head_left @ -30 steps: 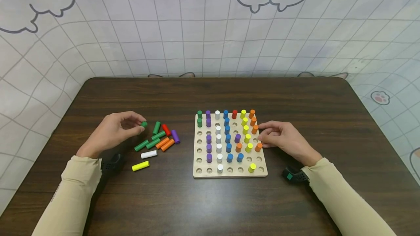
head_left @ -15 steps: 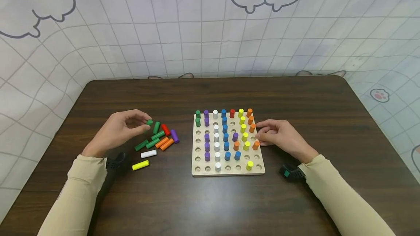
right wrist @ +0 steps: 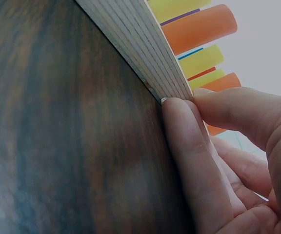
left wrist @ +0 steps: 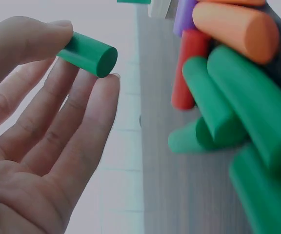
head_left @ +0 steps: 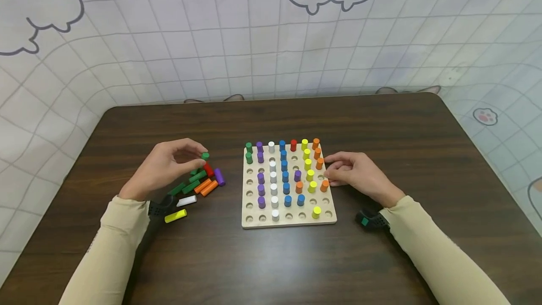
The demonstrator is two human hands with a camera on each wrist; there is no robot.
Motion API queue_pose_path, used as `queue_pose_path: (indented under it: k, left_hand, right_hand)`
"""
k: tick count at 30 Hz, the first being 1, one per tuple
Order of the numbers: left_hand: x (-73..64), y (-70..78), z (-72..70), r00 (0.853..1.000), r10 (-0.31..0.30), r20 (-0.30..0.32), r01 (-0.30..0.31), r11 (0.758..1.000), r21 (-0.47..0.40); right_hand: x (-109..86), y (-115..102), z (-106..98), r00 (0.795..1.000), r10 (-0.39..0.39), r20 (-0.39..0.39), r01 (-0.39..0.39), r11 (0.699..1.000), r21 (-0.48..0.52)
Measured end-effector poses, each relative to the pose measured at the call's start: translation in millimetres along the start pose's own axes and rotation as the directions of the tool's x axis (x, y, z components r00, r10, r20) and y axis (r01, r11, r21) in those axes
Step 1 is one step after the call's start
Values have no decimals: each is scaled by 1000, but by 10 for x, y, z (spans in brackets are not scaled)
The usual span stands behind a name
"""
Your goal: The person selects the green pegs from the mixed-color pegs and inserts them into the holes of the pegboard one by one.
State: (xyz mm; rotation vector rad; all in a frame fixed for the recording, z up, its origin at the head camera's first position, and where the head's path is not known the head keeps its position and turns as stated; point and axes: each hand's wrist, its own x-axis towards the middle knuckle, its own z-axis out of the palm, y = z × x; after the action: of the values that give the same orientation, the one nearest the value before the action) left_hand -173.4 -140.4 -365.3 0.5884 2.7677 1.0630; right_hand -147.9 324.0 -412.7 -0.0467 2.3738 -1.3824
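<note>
My left hand (head_left: pixel 163 166) pinches a green peg (left wrist: pixel 88 56) between thumb and fingertips, raised above the loose pegs left of the pegboard. The square wooden pegboard (head_left: pixel 289 220) lies flat on the table, with upright pegs in many holes, mostly in columns by colour. Two green pegs (head_left: pixel 249 158) stand at the far end of its left column. At the board's right edge is my right hand (head_left: pixel 364 173). In the right wrist view its thumb and a finger grip that layered wooden edge (right wrist: pixel 145 53), close to the orange pegs (right wrist: pixel 201 29).
Under and beside the left hand lie loose pegs: several green (left wrist: pixel 252 102), a red (head_left: pixel 209 169), a purple (head_left: pixel 219 177), orange ones (head_left: pixel 210 188), a white (head_left: pixel 187 201) and a yellow (head_left: pixel 175 216). The dark wooden table (head_left: pixel 271 267) meets a grid-patterned cloth backdrop (head_left: pixel 237 55).
The left hand has moved right with the green peg, passing over the loose pegs toward the board. The right hand stays at the board's edge. The head view has shifted slightly.
</note>
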Motion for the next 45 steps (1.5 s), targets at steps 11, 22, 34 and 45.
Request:
queue_pose_path:
  k: [11, 22, 34, 45]
  left_hand:
    - [197, 222, 172, 1000, 16, -7, -17, 990, -143]
    - [309, 249, 321, 997, 71, -16, -73, 985, -156]
    - [352, 267, 431, 994, 109, -11, -109, 974, -201]
    - [380, 272, 512, 991, 129, 38, -117, 967, -227]
  right_hand:
    - [-21, -24, 11, 1000, -3, 3, 3, 1000, 1]
    - [-19, -56, 4, 1000, 4, 5, -4, 1000, 6]
    - [-4, -30, -7, 1000, 11, 11, -11, 1000, 24]
    - [-6, -41, -11, 1000, 15, 7, -15, 1000, 10]
